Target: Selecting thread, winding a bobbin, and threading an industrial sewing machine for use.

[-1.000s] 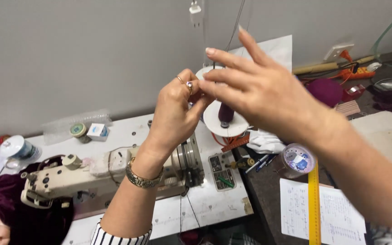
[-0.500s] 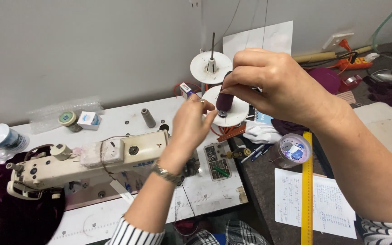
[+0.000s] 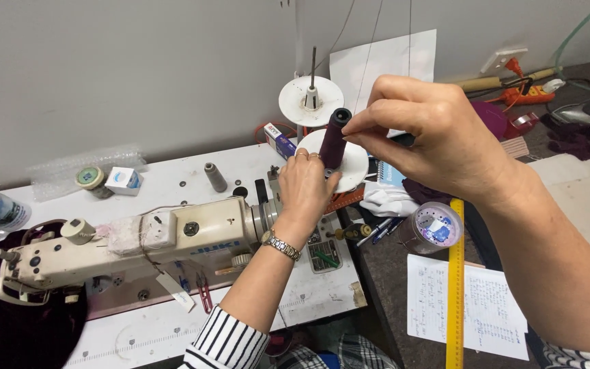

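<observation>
While the cream sewing machine (image 3: 138, 239) lies along the white table (image 3: 172, 178) on the left, the work sits at the thread stand to its right, so size falls away fast from here. Behind the machine's wheel end, two white discs rise one above the other: the upper disc (image 3: 295, 102) carries a bare upright pin, and the lower disc (image 3: 353, 164) carries the dark purple thread spool (image 3: 332, 140). That spool stands nearly upright, its long axis leaning a little to the right at the top, with its foot on the lower disc and its hollow top end showing.

From above and to the right, the right hand (image 3: 431, 137) closes its thumb and fingertips in a narrow pinch at the spool's top rim. From below and to the left, the left hand (image 3: 305, 188) cups the spool's base, fingers curled against the lower part and the disc edge. Both hands touch it; the right governs the top, the left the foot. A yellow ruler (image 3: 455, 287) lies on papers nearby.
</observation>
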